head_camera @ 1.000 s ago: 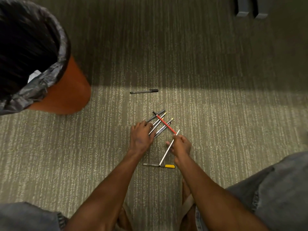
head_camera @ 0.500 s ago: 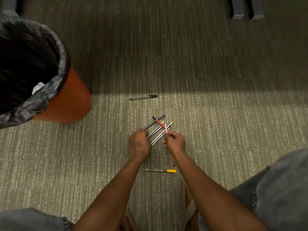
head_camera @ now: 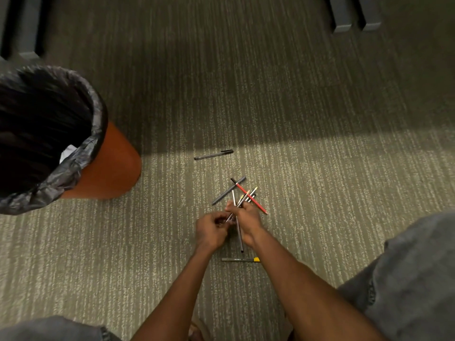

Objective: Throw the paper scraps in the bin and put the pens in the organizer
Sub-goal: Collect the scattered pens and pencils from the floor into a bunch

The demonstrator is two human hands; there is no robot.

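Observation:
On the carpet in front of me lies a loose bunch of pens and pencils (head_camera: 242, 196), among them a red pencil (head_camera: 253, 201) and a grey pen (head_camera: 227, 191). My right hand (head_camera: 247, 221) is closed on several of them, one thin pen hanging down from it. My left hand (head_camera: 211, 230) touches the lower ends of the same bunch, fingers curled on them. A black pen (head_camera: 213, 155) lies alone farther out. A yellow-capped pen (head_camera: 240, 259) lies near my wrists. The orange bin (head_camera: 110, 166) with a black liner stands at the left, a white paper scrap (head_camera: 66, 152) inside.
Dark furniture legs (head_camera: 341, 20) stand on the carpet at the top right, and another dark base (head_camera: 27, 33) at the top left. My knees in grey denim (head_camera: 406, 279) frame the bottom corners. No organizer is in view.
My right hand has brought the thin pen it held into the bunch and now grips several pens there. My left hand slid down to the bunch's lower ends. The view tilted slightly up.

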